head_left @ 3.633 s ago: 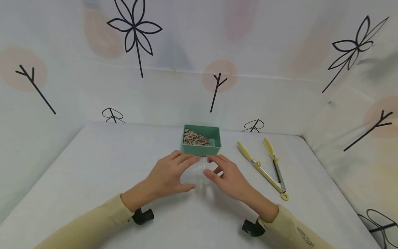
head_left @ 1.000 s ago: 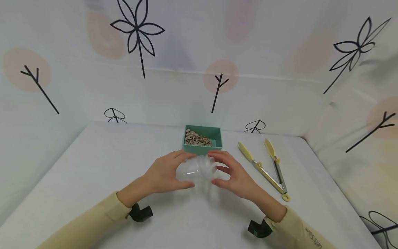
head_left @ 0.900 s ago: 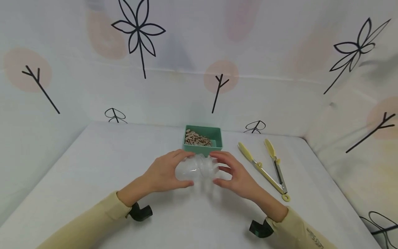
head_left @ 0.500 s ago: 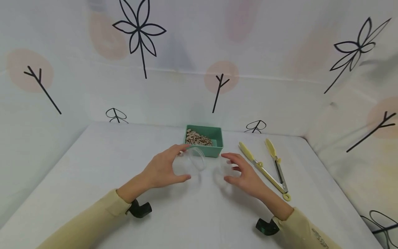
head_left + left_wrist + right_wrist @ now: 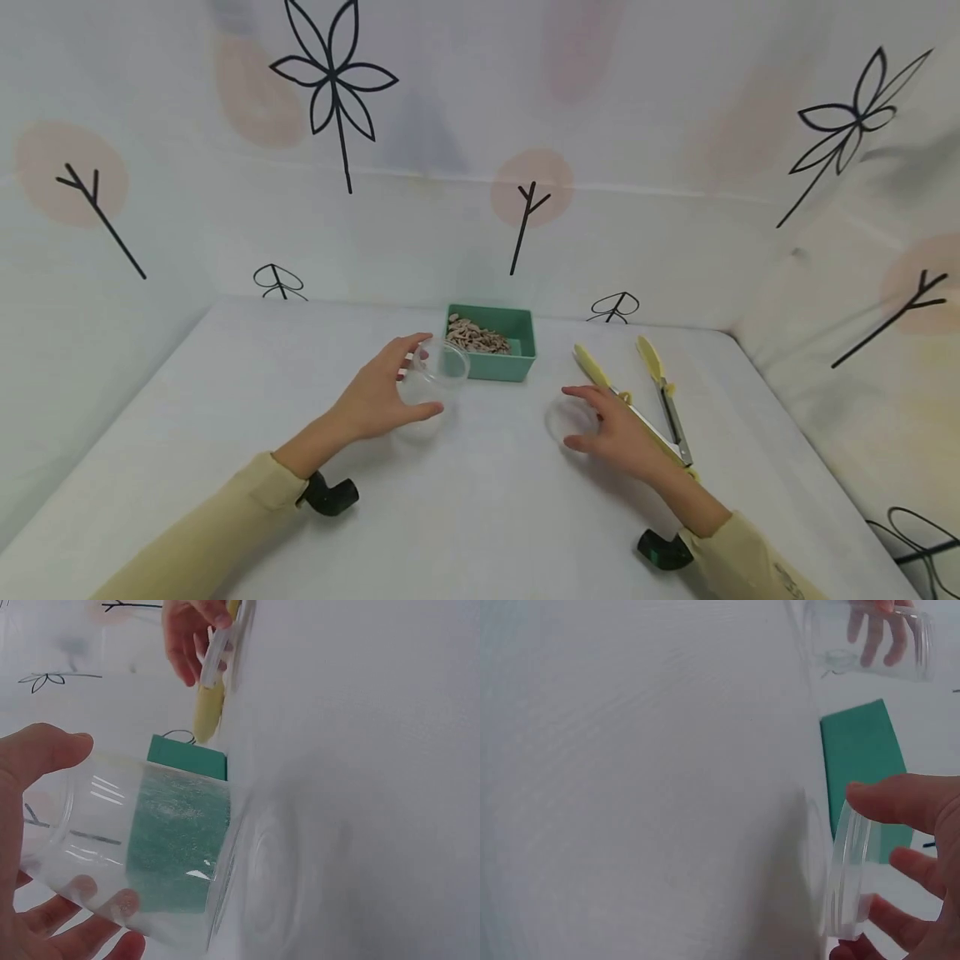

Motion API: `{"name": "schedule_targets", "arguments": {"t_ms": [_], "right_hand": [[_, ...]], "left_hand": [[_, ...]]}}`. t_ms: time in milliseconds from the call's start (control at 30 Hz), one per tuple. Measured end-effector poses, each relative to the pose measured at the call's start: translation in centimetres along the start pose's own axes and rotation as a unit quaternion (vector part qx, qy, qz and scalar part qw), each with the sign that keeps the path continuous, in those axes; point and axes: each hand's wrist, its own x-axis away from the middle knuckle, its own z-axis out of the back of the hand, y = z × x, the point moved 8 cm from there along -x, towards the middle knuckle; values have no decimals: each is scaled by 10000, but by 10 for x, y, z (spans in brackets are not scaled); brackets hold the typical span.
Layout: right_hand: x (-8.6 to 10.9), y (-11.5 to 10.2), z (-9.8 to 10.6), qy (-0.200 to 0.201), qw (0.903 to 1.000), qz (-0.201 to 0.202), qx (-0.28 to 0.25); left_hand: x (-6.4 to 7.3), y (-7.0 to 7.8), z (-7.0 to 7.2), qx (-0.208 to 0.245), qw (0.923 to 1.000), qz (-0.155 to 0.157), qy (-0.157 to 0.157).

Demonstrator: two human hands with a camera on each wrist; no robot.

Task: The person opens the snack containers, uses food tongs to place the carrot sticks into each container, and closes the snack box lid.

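Observation:
My left hand (image 5: 378, 392) holds a clear plastic jar (image 5: 169, 840) between thumb and curled fingers. The jar stands upright, its base close over the white tabletop and its open rim facing up. Behind it, in the head view, sits a green box (image 5: 502, 368) with small beige-brown pieces (image 5: 478, 337) heaped toward its left. To the right, my right hand (image 5: 618, 433) pinches a clear round lid (image 5: 847, 877) by its edge, low over the table. Jar and lid are well apart. The green box shows through the jar's wall in the left wrist view.
Yellow-tipped metal tongs (image 5: 670, 408) lie spread on the right of the table, partly behind my right hand. A white cloth wall (image 5: 420, 242) with drawn flowers and twigs closes off the back and sides.
The lid has come off the jar. My left hand has carried the jar left and tipped it upright, while my right hand has drawn the lid to the right. Box and tongs stay put.

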Motion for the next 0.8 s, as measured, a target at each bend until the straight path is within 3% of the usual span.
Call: {"name": "schedule_targets", "arguments": {"t_ms": [133, 500, 633, 800], "right_hand": [[2, 6, 0, -81, 9996, -197, 201], [8, 10, 7, 16, 9987, -199, 462], [11, 17, 27, 351, 9988, -208, 271], [18, 28, 58, 964, 9937, -509, 253]], "left_hand": [[-1, -14, 3, 142, 9996, 240, 94], [-5, -42, 12, 967, 9931, 553, 375], [-5, -50, 13, 1023, 9922, 598, 392], [-6, -51, 15, 1060, 9915, 657, 378]]}}
